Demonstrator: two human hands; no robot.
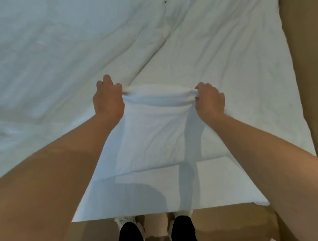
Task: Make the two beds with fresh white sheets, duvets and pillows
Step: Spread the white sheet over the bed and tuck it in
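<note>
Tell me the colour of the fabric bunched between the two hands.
Plain white, no pattern; the head view shows the fabric clearly.

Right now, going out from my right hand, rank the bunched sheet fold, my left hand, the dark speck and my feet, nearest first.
1. Bunched sheet fold, gripped in the right hand.
2. Left hand, across the fold.
3. Dark speck up the bed and feet on the floor: too close to call.

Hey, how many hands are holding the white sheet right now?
2. The left hand holds the left end of the white sheet's bunched edge, and the right hand holds the right end. No other hands are in view.
</note>
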